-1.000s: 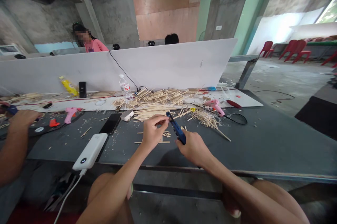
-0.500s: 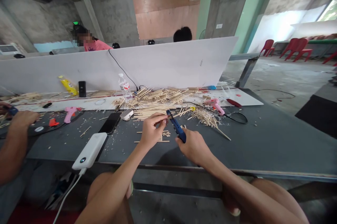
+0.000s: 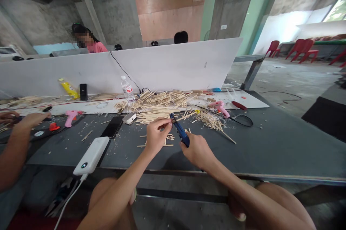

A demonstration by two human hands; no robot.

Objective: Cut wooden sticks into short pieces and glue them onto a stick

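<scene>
Near the middle of the table, my left hand [image 3: 158, 134] pinches a thin wooden stick [image 3: 178, 118] between thumb and fingertips. My right hand [image 3: 199, 150] is wrapped round a blue cutter [image 3: 181, 131], whose dark tip meets the stick just beside my left fingertips. How its jaws or blade sit on the wood is too small to tell. Below my left hand lie short cut pieces [image 3: 170, 137] and a longer stick [image 3: 141, 146], partly hidden by the hand. Just beyond is a row of loose sticks [image 3: 147, 117].
A heap of wooden assemblies [image 3: 173, 97] lies at the back. Pink glue guns [image 3: 221, 109] rest on either side. A white power bank [image 3: 91, 156], black phone [image 3: 112, 127] and bottle [image 3: 127, 89] stand left. A co-worker's hand [image 3: 32, 119] works far left. A white partition [image 3: 167, 66] borders the table.
My hands keep nearly the same pose, the cutter still at the stick. At far left the co-worker's hand has shifted right, and a person behind the partition has leaned left.
</scene>
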